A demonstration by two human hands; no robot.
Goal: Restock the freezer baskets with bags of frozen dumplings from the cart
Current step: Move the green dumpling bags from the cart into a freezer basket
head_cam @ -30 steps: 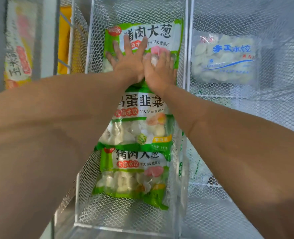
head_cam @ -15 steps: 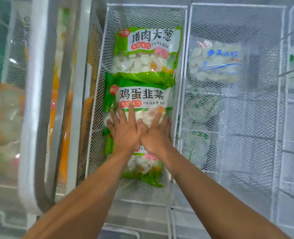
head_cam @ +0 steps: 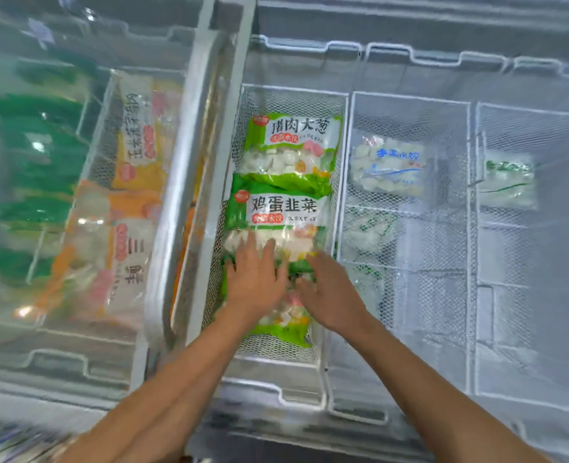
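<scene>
1. Green dumpling bags sit in a row in the wire basket [head_cam: 344, 105] in front of you; far bag [head_cam: 291, 145] lies flat at the back, middle bag [head_cam: 281, 212] overlaps its near edge, near bag [head_cam: 284, 324] is mostly under your hands.
2. Your left hand [head_cam: 254, 279] lies flat, fingers spread, palm down on the seam where middle and near bags overlap; pressing, gripping nothing.
3. Your right hand [head_cam: 331, 294] lies just beside it, palm down on the near bag, fingers extended toward the left hand; also gripping nothing; fingertips blurred.
4. Next basket [head_cam: 410, 101] to the right holds a clear bag with blue print [head_cam: 388, 167] at the back; more bags show through the mesh below it.
5. Rightmost basket [head_cam: 537, 111] holds a pale bag with green print [head_cam: 507, 180].
6. Left side: orange bags [head_cam: 136, 145] and green packs [head_cam: 35, 155] lie under the glass lid [head_cam: 75, 45]; blurred.
</scene>
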